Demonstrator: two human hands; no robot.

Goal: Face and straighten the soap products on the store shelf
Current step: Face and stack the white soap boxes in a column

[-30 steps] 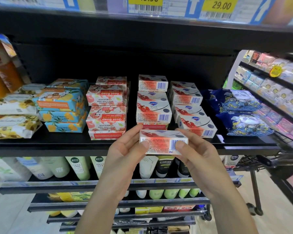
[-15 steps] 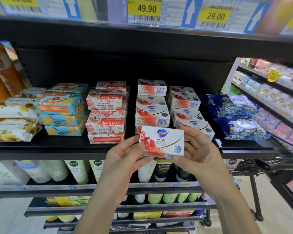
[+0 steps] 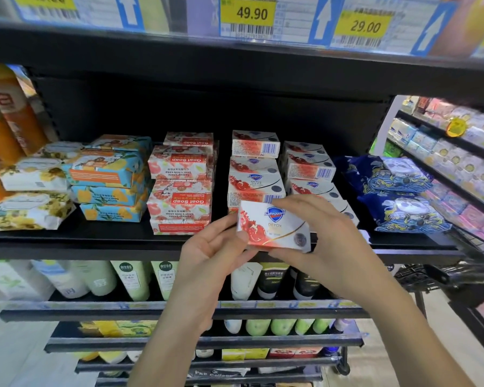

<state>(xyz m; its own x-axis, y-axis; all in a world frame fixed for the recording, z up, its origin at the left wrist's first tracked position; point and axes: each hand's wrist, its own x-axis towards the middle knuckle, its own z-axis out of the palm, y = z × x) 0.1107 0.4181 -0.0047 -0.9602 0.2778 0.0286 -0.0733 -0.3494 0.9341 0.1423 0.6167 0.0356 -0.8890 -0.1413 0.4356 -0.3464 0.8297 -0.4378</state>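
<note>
At the front edge of the black shelf (image 3: 81,243), we hold one white-and-red soap box (image 3: 274,229) between both hands, its printed face turned toward us. Our left hand (image 3: 213,252) pinches its left end and our right hand (image 3: 324,236) curls over its top, each grip holding the box, just before the stacks of matching boxes (image 3: 256,177).

Soap box (image 3: 274,230): barcode side toward the camera a second ago, Safeguard logo face now.
</note>
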